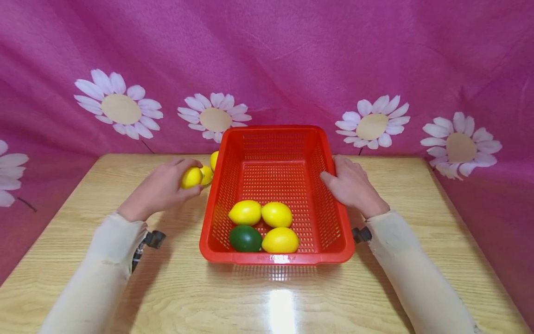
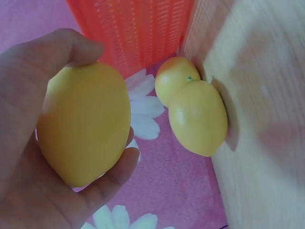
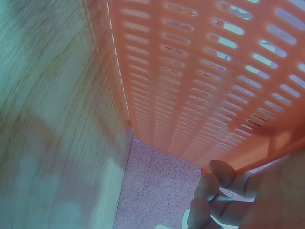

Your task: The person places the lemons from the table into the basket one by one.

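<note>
My left hand [image 1: 167, 185] grips a yellow lemon [image 2: 86, 124], thumb and fingers curled round it, to the left of a red plastic basket [image 1: 277, 258]. Beyond that hand, two more lemons lie on the table by the basket's left wall; the left wrist view shows the nearer lemon [image 2: 199, 118] and the farther lemon [image 2: 174, 76] touching. Inside the basket, three lemons [image 1: 280, 240] and one dark green fruit [image 1: 245, 239] sit at the near end. My right hand [image 1: 352, 183] holds the basket's right rim, thumb over the inner side and fingers outside in the right wrist view.
The wooden table [image 1: 175, 287] carries the basket near its middle. A pink cloth [image 1: 288, 60] with white flowers hangs behind the table's back edge and along both sides. Bare wood lies left, right and in front of the basket.
</note>
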{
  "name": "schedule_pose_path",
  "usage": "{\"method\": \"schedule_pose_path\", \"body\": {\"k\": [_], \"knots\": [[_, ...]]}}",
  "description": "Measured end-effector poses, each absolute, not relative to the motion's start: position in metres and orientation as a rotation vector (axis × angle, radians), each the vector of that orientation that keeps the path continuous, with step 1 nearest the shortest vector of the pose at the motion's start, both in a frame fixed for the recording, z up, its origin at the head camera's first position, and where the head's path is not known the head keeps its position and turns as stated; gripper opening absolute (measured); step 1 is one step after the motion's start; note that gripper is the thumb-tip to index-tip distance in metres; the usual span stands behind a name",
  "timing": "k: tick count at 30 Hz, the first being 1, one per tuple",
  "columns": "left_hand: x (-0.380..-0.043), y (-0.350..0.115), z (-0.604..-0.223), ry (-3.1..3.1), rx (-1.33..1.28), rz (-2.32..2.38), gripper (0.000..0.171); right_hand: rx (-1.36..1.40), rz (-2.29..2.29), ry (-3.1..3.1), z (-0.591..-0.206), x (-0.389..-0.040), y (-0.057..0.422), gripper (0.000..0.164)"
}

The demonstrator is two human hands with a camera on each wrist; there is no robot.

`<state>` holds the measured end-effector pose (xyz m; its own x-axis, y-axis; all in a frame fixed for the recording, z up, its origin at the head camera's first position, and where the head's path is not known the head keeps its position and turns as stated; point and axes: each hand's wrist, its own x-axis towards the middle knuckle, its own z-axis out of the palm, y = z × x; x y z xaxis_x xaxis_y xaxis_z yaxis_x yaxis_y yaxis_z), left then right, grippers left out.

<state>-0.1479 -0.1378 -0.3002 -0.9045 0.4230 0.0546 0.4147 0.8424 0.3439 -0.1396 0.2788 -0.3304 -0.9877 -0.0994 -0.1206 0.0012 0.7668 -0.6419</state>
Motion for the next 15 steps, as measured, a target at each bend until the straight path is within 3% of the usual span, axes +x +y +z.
{"method": "schedule_pose_path", "body": {"k": [15], "knots": [[-0.155, -0.125, -0.279, 3.050, 0.770, 0.566, 0.046, -0.049, -1.044, 2.792, -0.331, -0.140, 0.277, 0.048]]}}
